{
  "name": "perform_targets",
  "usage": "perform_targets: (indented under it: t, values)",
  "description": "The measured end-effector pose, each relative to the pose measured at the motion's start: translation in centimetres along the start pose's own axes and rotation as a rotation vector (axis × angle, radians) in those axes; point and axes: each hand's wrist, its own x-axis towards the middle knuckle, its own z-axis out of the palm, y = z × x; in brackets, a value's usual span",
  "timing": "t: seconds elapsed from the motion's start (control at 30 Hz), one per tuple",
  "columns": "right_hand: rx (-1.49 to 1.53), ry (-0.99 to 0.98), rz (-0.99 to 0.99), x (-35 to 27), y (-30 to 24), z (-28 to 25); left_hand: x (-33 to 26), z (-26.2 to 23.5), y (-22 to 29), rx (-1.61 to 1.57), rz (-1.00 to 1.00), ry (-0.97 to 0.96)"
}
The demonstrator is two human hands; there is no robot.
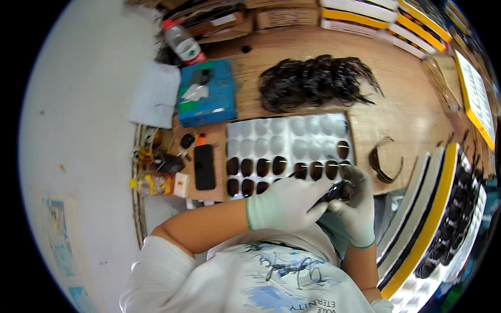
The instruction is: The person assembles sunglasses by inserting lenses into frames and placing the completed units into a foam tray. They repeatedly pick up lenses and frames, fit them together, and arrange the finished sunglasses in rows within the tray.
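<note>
My left hand [286,202] and my right hand [357,211], both in white gloves, are closed on a pair of dark sunglasses [333,193] between them, in front of my chest. The fingers hide much of it. Just beyond lies a silvery tray [284,127] with round hollows. Dark brown lenses [264,167] sit in its nearer rows, and one more [342,149] at its right edge. My hands cover part of the nearest rows. Right of the tray, a separate pair of dark glasses [385,164] rests on the wooden table [417,112].
Behind the tray lies a heap of dark glasses frames [318,83]. A blue box [209,99], a bottle [183,44] and a black phone [204,167] are on the left. Stacked trays with yellow edges [425,224] stand close to my right arm. Cardboard boxes [287,15] line the back.
</note>
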Motion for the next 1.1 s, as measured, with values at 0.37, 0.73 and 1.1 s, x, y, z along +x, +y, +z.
perform_targets:
  t: [0.37,0.73,1.1]
  values:
    - [-0.459,-0.034,0.125,-1.1,-4.2,-8.5,15.6,8.4,-10.4,0.109,-0.194,0.163]
    - [-0.096,0.225,-0.133,-2.7,-0.7,-6.6,14.2,9.9,-10.1,-0.015,-0.166,0.111]
    - [-0.115,-0.237,0.167,-2.7,0.2,-1.1,0.4,4.0,-3.2,-1.190,-0.309,0.076]
